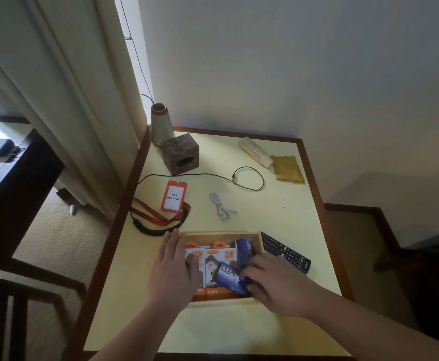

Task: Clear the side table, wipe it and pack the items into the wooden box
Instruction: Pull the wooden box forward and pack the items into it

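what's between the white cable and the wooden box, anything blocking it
Nothing visible. The white cable lies on bare tabletop just beyond the wooden box, whose far rim is open to it.

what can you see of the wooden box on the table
The wooden box is a shallow, open-topped tray of pale wood, flat on the side table's near part. It holds two orange-and-white "25W" charger packs and purple packets. The left hand rests flat over its left side; a remote lies by its right wall.

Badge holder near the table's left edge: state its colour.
Orange frame with a white card, seen in the head view: badge holder.
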Demonstrator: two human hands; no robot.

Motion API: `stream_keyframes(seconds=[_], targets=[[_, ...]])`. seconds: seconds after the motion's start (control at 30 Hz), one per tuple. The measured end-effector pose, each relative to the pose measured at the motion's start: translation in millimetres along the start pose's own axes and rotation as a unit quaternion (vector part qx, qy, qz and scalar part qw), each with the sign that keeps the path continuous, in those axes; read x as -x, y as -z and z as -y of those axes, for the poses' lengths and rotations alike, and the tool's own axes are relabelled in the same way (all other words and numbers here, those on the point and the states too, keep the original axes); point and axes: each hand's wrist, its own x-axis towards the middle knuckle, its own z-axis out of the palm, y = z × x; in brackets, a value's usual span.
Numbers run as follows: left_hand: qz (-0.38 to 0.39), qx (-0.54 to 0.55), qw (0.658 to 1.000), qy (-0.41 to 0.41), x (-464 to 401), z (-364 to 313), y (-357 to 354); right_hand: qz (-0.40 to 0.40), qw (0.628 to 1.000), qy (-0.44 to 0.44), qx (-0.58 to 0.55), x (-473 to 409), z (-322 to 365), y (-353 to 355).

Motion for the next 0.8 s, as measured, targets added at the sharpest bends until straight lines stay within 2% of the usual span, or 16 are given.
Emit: stream_keyframes(seconds=[0.13, 0.2, 0.27, 0.33, 0.4, 0.47, 0.6, 0.8], targets=[[-0.014, -0.012, 1.000, -0.014, 1, 2, -2, -0.085, 0.995, -0.041, -0.005, -17, -19, 3], [-0.050, -0.043, 0.993, -0.094, 4, 1, 0, -0.084, 0.996, -0.034, -0.006, -26, -27, 5], [-0.080, -0.041, 0.973, -0.213, 6, -3, -3, -0.074, 0.997, -0.005, 0.007, -34, -33, 6], [-0.014, -0.048, 0.962, -0.269, 5, -14, -6, -0.065, 0.998, -0.001, 0.011, -41, -37, 5], [0.095, -0.090, 0.962, -0.239, 2, -25, -11, -0.049, 0.998, -0.026, -0.005, -48, -39, 6], [0.166, -0.108, 0.964, -0.180, -1, -34, -9, -0.029, 0.998, -0.039, -0.037, -54, -43, 8], [0.176, -0.082, 0.970, -0.144, -3, -48, -6, -0.012, 0.993, -0.041, -0.109, -65, -55, 14], [0.186, -0.028, 0.980, -0.070, 5, -57, -14, 0.000, 0.989, -0.044, -0.144, -82, -70, 23]])
